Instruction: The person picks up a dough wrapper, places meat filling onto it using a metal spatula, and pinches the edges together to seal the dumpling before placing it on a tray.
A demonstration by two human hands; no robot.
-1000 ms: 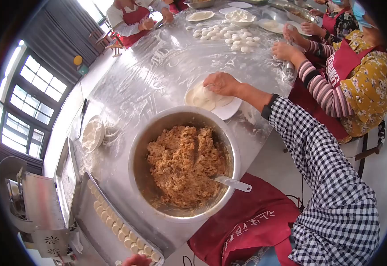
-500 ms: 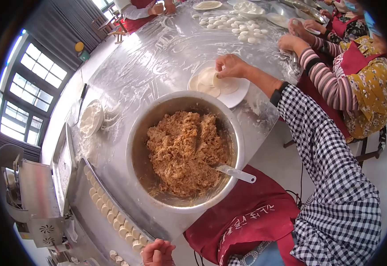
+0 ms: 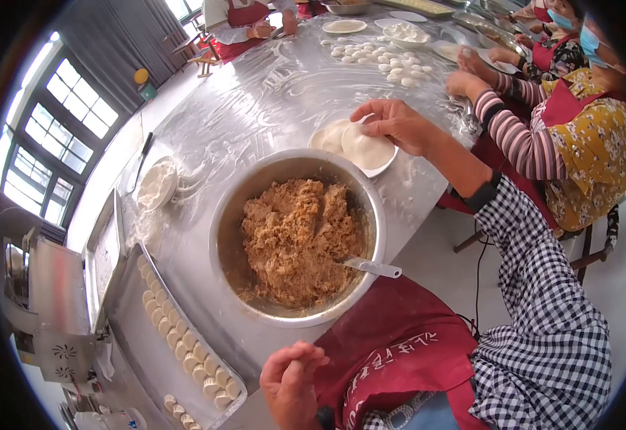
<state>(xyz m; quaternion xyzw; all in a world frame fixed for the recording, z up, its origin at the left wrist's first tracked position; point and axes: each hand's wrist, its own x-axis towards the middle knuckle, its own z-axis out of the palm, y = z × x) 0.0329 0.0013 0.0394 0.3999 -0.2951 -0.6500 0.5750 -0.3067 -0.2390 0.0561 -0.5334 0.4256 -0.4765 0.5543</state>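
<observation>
Right hand (image 3: 397,126) is up in the upper middle of the frame, thumb and fingertips pinched on the rim of a thin, round, pale wrapper (image 3: 367,150). That floury disc hangs just over a white plate (image 3: 384,166) where more flat wrappers (image 3: 329,135) are stacked. Left hand (image 3: 291,383) sits at the bottom edge, fingers loosely curled and half open, nothing in it, just beside the red apron (image 3: 399,344). Dead centre is a big round steel bowl (image 3: 217,236), its shiny wall smeared, heaped with coarse, crumbly brown filling (image 3: 295,240). A pale plastic spoon (image 3: 374,267) is dug into the mound, handle poking over the right rim. The tabletop (image 3: 255,100) is glossy, crinkled and dusted with flour. Lower left, a long metal tray (image 3: 137,337) carries neat rows of small, rounded dumplings (image 3: 184,347). At mid-left a little dish (image 3: 156,185) holds white flour. Upper right, small smooth dough balls (image 3: 381,61) are scattered on the surface, and a neighbour's striped sleeve (image 3: 517,140) reaches in beside them, with that person's hands on the tabletop.
</observation>
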